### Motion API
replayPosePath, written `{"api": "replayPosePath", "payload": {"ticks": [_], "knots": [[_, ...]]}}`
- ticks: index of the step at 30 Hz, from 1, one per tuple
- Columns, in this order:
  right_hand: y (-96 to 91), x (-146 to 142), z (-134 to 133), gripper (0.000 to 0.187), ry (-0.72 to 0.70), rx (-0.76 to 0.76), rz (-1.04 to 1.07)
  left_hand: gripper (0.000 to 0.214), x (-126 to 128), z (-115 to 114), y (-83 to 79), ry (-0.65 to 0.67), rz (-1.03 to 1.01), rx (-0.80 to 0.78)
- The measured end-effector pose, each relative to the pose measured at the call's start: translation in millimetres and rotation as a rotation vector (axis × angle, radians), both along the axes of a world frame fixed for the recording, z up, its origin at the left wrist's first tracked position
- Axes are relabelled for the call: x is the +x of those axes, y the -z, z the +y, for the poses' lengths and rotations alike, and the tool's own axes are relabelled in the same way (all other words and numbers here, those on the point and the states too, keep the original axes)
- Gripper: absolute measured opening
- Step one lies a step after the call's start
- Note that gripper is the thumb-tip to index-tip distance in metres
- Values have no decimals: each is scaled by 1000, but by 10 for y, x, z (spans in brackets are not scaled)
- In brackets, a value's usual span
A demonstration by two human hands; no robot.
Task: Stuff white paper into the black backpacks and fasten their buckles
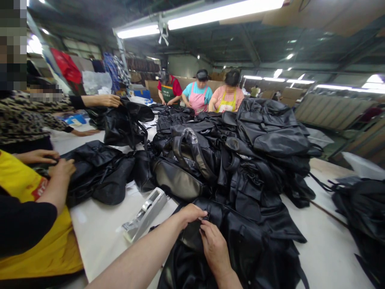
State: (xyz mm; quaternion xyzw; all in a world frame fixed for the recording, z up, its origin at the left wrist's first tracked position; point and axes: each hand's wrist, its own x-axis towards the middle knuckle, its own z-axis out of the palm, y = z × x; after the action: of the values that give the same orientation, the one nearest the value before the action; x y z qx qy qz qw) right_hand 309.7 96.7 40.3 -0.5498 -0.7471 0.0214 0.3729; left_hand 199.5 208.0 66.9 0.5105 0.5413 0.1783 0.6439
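At the near table (102,228) edge, a black bag (249,241) lies against the heap of bags (240,152). Left hand (192,212) and right hand (214,245) grip its upper edge, fingers clamped on the material. A tape dispenser (144,216) stands just beside the left hand.

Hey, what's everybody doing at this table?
The camera wearer's left hand and right hand both pinch a black bag at the near edge of the white table. A heap of black bags covers its middle. A tape dispenser sits beside the left hand. Co-workers on the left and at the far end handle similar bags.
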Motion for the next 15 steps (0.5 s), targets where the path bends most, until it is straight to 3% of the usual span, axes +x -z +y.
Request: {"api": "replayPosePath", "payload": {"ticks": [15], "knots": [[-23,34,44,21,16,-19,147,14,49,-2,-66,-22,-31,-2]]}}
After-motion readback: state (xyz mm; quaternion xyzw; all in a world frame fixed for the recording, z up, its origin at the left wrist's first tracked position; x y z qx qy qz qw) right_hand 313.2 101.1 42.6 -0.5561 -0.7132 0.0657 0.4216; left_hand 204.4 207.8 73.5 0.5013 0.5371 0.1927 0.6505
